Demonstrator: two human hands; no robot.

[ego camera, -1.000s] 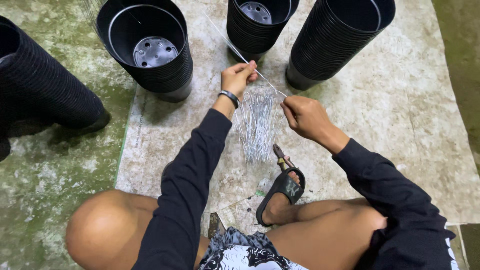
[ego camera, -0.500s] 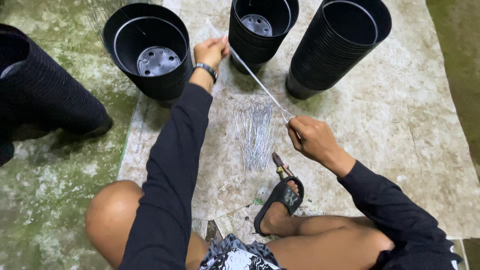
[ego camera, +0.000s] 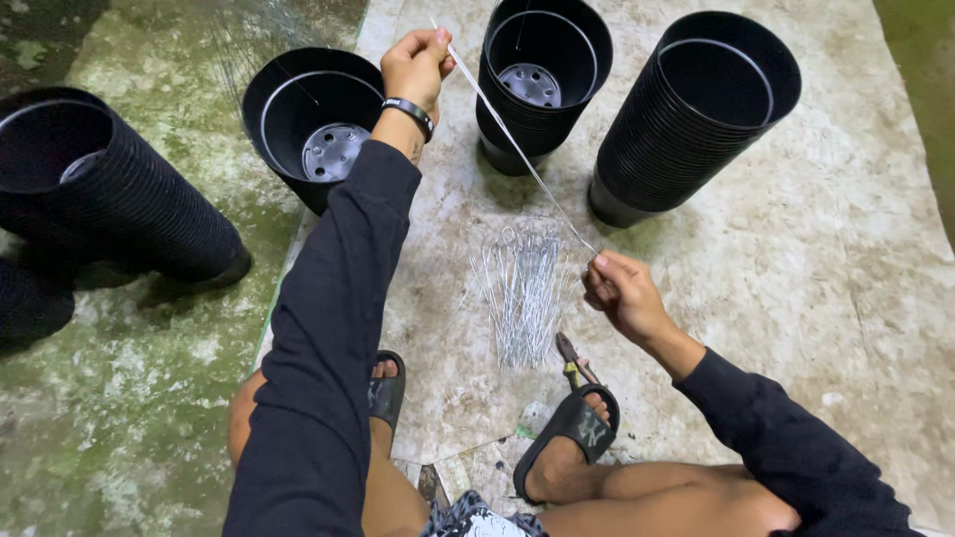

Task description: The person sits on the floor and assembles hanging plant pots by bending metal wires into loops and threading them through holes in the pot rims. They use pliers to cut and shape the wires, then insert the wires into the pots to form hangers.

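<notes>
1. The left hand [ego camera: 418, 62] is raised and stretched forward, its fingers pinched together on the far end of a thin metal wire [ego camera: 517, 149]. A black wristband [ego camera: 410, 111] sits just behind that hand, at the cuff of a dark long sleeve.
2. The right hand [ego camera: 619, 290] is lower and nearer the body, its fingertips closed on the near end of the same wire. The wire runs straight and taut between the two hands, slanting from the left hand down to the right.
3. Just left of the right hand, and below the stretched wire, a pile of cut wire pieces [ego camera: 522, 288] lies on the pale mat [ego camera: 796, 278].
4. Just below the right hand, near the wrist, a pair of pliers [ego camera: 575, 363] rests on the mat, touching the black sandal [ego camera: 572, 428] on the right foot.
5. Just left of the left hand stands a stack of black plastic pots [ego camera: 310, 134], its open top showing a holed bottom.
6. Just right of the left hand, beyond the wire, stands a second stack of black pots [ego camera: 542, 80]; a taller, leaning stack [ego camera: 696, 109] is above the right hand.
7. Well to the left of the left arm, more black pot stacks [ego camera: 109, 189] lie on their sides on mossy concrete.
</notes>
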